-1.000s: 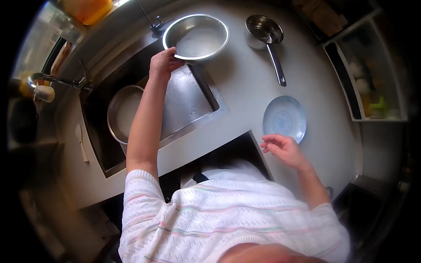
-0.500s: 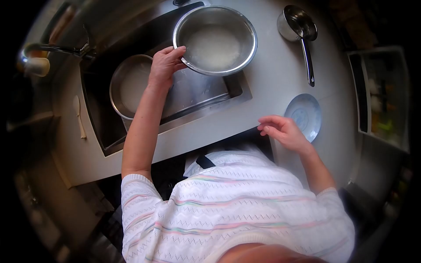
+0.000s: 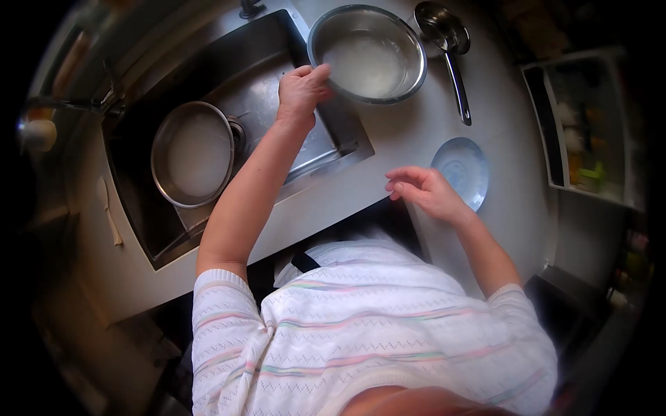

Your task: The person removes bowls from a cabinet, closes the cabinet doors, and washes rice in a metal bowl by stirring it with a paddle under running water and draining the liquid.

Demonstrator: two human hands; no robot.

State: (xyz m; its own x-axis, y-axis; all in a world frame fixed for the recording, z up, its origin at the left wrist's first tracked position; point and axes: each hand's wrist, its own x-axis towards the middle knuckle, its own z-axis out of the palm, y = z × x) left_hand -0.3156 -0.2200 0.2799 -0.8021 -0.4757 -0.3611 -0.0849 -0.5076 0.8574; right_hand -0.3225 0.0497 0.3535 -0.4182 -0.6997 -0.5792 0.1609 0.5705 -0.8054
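One pale countertop (image 3: 406,132), running along the sink's near side and off to its right. One metal sink (image 3: 257,87) let into it. Two round metal bowls, each with whitish, cloudy contents. The sink bowl (image 3: 192,154) sits in the sink's left part, just beside one drain (image 3: 238,132). The counter bowl (image 3: 366,54) is by the sink's far right corner; whether its base touches the surface, cannot tell.

One saucepan (image 3: 442,29), just right of the counter bowl, long handle pointing towards the person. One bluish-white plate (image 3: 460,173), nearer the person than the pan, well apart from the sink.

Two hands. Left hand (image 3: 304,91): fingers at the counter bowl's near left rim; blurred, so cannot tell whether they pinch it. Right hand (image 3: 430,194): holds nothing, fingers loosely curled, thumb a little apart, just left of the plate's near edge.

One pale spoon (image 3: 109,211) left of the sink. Open room: a band of countertop between the sink's right edge and the plate, and a gap between pan handle and plate.
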